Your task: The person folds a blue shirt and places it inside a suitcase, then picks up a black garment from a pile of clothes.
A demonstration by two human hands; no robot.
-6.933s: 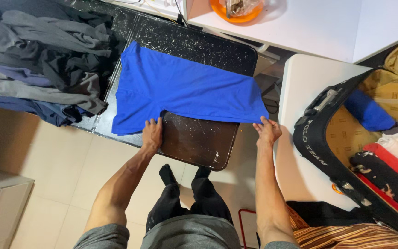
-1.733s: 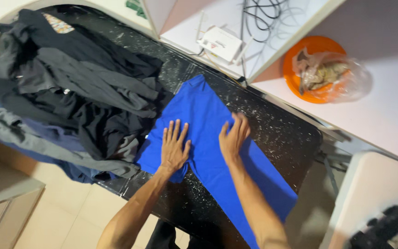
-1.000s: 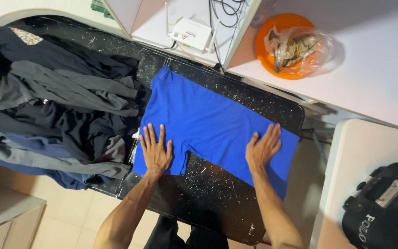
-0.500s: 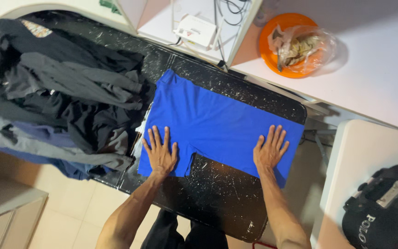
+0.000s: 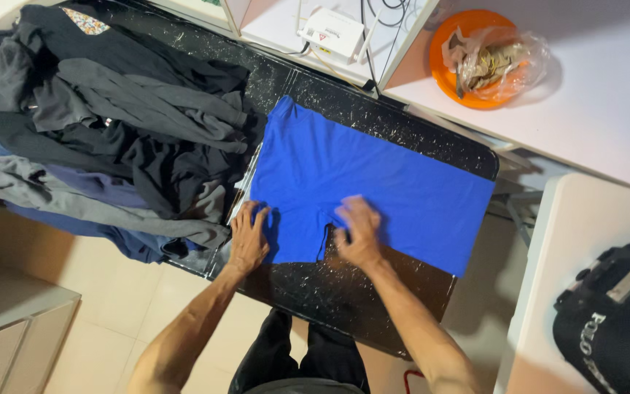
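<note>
The blue shirt lies spread flat on the black speckled table, one narrow end toward the wall and its right side reaching the table's far right edge. My left hand rests on the near left corner of the cloth, fingers bent onto the fabric at its edge; I cannot tell whether they pinch it or only press. My right hand lies palm down on the near edge of the shirt, just right of the notch in its hem, fingers loose and slightly blurred, clasping nothing that I can see. Just beside the shirt on the left sits a heap of dark clothes, grey, black and dull blue, touching its left edge. Beyond the table, on the white counter, stands an orange bowl with a clear plastic bag in it. A black suitcase shows at the lower right.
</note>
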